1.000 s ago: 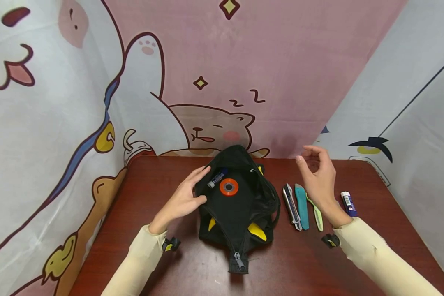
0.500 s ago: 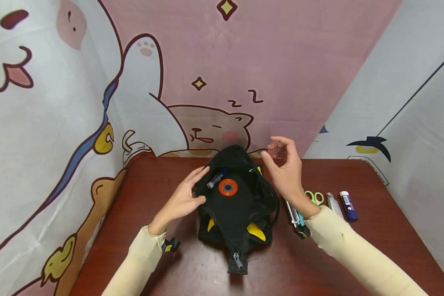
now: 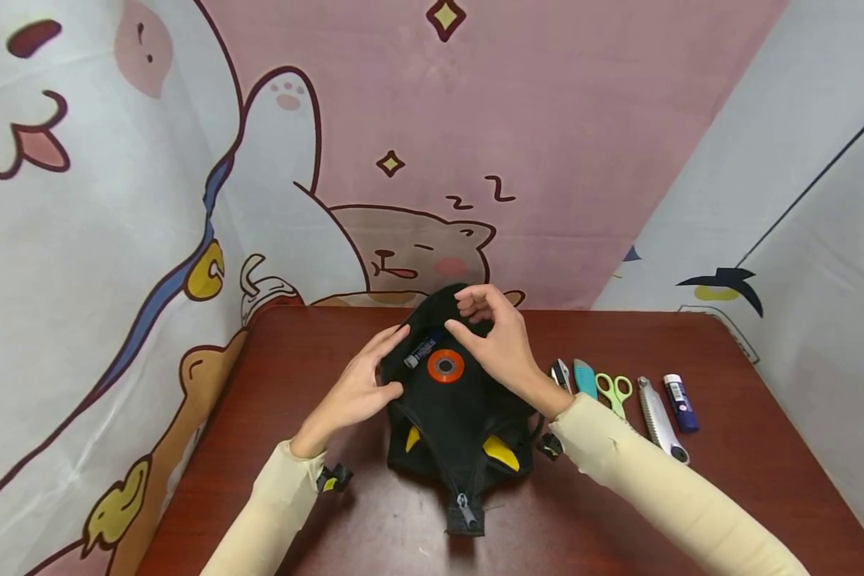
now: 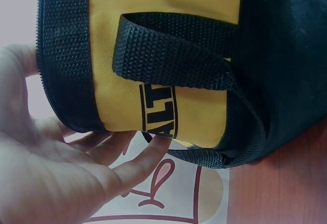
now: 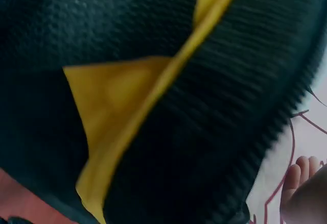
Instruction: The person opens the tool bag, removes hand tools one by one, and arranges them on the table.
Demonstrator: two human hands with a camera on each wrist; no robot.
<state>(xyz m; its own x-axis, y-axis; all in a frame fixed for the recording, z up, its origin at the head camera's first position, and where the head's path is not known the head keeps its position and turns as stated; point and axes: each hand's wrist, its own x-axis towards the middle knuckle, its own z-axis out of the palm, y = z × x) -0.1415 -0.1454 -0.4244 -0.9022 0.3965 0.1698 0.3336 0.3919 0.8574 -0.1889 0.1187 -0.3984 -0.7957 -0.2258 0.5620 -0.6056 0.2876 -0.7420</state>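
Note:
A black and yellow zippered tool bag (image 3: 442,432) stands unzipped on the table. In the left wrist view, its yellow side (image 4: 199,112) shows a black strap and part of some lettering. My left hand (image 3: 356,384) holds the bag's left rim, thumb at the zipper edge and fingers along the outside. Inside lie an orange disc (image 3: 433,368) with a grey centre and a small dark-blue tube (image 3: 421,350) with a pale end. My right hand (image 3: 500,340) hovers over the right of the opening, fingers loosely bent, nothing seen between them.
Right of the bag lie a silver-and-black utility knife (image 3: 560,373), a teal-handled tool (image 3: 585,379), green scissors (image 3: 613,389), a grey folding tool with a serrated edge (image 3: 658,420) and a blue-and-white glue stick (image 3: 681,404). A printed cloth (image 3: 547,120) hangs behind the table.
My right hand has swept left from above the tools on the right to above the bag's opening, uncovering the scissors and the folding tool. My left hand and the bag stay in place.

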